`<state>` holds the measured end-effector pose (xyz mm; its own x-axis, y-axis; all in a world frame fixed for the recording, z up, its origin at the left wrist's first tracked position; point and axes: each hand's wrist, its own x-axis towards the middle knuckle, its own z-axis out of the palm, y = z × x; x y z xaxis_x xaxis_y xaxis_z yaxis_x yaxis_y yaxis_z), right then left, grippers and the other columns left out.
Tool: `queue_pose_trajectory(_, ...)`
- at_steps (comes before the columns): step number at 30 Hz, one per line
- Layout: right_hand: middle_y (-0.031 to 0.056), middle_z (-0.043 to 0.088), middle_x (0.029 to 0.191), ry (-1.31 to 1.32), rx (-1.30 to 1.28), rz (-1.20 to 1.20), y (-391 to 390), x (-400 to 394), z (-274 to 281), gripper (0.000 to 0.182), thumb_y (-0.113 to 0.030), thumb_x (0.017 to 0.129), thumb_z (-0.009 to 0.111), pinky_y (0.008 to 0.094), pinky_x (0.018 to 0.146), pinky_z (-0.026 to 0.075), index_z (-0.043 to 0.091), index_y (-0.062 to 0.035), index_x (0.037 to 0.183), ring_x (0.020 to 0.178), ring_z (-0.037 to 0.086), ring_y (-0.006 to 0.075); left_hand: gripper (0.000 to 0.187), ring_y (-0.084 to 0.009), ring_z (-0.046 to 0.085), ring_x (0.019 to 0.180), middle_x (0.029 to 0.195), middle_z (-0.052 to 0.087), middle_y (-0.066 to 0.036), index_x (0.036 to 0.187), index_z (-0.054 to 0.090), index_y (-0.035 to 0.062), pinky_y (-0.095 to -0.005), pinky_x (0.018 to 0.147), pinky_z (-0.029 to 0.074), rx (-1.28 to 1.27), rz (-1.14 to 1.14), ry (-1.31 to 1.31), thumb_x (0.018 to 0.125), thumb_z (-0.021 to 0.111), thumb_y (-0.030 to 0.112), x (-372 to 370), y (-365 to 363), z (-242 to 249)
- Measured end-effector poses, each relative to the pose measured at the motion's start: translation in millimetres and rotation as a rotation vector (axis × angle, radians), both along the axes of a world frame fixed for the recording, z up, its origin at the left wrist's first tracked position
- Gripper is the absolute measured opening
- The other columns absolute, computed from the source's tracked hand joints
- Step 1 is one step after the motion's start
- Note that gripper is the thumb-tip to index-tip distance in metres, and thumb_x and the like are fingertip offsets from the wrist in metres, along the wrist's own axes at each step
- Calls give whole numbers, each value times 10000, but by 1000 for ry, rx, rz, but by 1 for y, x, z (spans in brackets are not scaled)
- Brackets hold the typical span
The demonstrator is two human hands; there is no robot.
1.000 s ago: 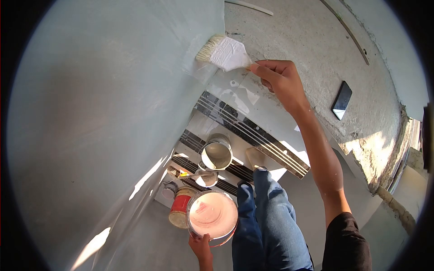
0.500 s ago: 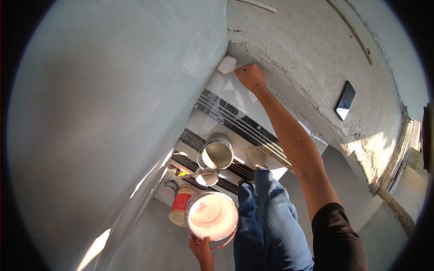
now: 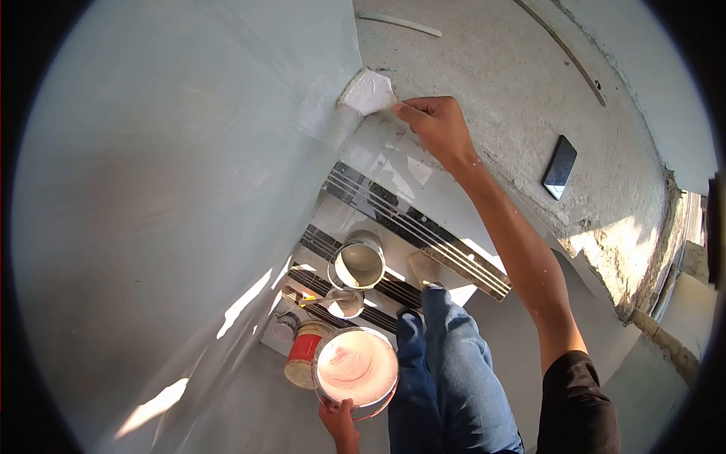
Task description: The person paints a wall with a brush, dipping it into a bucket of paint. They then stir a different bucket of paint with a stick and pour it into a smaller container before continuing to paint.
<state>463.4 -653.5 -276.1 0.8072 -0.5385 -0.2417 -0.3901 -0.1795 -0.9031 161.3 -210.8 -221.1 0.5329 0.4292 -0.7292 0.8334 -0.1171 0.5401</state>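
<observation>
The brush [image 3: 368, 92] has come back up the corner since half a second ago, when it sat lower and half hidden behind the fist; now its white, paint-loaded head shows broad against the wall [image 3: 174, 174]. The bristles press right at the edge where the smooth painted wall meets the rough grey surface [image 3: 491, 68], a wet patch just beside them. The right hand [image 3: 437, 125] is clamped around the handle, arm stretched out. The left hand [image 3: 338, 418] grips the rim of the paint bucket [image 3: 355, 365], low down, well apart from the brush. Beside the bucket stands a red tin [image 3: 304, 354], then a metal can [image 3: 360, 262] and a smaller one [image 3: 344, 301], possibly with a stick across it, on striped tiles [image 3: 423, 227]. Blue jeans [image 3: 446, 363] lie below. A phone [image 3: 560, 166] rests on the rough surface.
</observation>
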Motion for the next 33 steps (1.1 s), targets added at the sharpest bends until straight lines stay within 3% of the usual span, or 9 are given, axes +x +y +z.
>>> queue_pose_trajectory(5,-5,595,660,-130,104,50,-18,-18,79,353,-290,836,702,270,549,374,762,21,992,607,479,72,448,-159,664,828,1082,632,-93,1184,540,-19,-284,648,604,-17,-28,-27,745,625,-43,-6,2,0)
queue_pose_trajectory(9,-29,560,661,-323,243,55,-27,-31,86,315,-254,867,707,249,548,337,754,13,1027,607,437,55,450,-169,664,848,1096,626,-102,1189,530,-24,-298,664,611,-31,-18,-43,748,617,-54,-5,-3,4)
queue_pose_trajectory(13,-44,546,668,-408,406,51,-21,-12,32,277,-219,900,693,250,557,328,746,10,1046,610,417,57,462,-176,664,860,1110,620,-107,1202,520,-28,-303,665,613,-20,7,-18,751,614,-55,-3,-7,5)
queue_pose_trajectory(16,-47,552,686,-297,351,5,-6,2,-54,296,-244,898,694,259,578,361,748,13,1035,626,442,74,468,-177,664,857,1108,621,-103,1206,524,-27,-301,656,612,-18,15,-8,748,615,-54,-4,-6,2)
queue_pose_trajectory(22,68,664,722,7,126,-29,1,-15,-151,358,-300,858,702,302,643,461,740,17,1019,669,573,139,500,-185,650,943,1137,617,-95,1213,541,-17,-290,725,577,-8,53,46,730,656,-70,-1,-10,5)
queue_pose_trajectory(25,198,712,808,153,-43,7,-9,-15,-168,373,-315,832,695,349,726,518,740,2,1023,752,685,262,504,-186,648,956,1146,617,-96,1221,539,-19,-290,726,577,-30,62,39,733,655,-70,-1,-7,3)
queue_pose_trajectory(28,163,688,725,146,-229,5,-12,-11,-197,344,-320,825,704,353,684,513,753,-20,985,672,660,245,511,-187,646,966,1157,616,-98,1228,538,-21,-291,736,576,-5,83,38,733,652,-72,-2,-8,4)
queue_pose_trajectory(31,235,706,836,216,-221,51,-13,3,-200,343,-324,820,693,388,772,540,755,-23,973,791,699,369,523,-188,646,971,1167,615,-103,1239,537,-20,-292,744,576,-29,107,14,731,651,-74,-1,-13,7)
queue_pose_trajectory(33,247,702,849,231,-244,44,-5,22,-201,333,-319,819,692,391,793,544,757,-27,965,823,701,381,524,-192,646,978,1170,615,-106,1240,538,-23,-294,752,577,-32,116,19,730,649,-76,-2,-11,6)
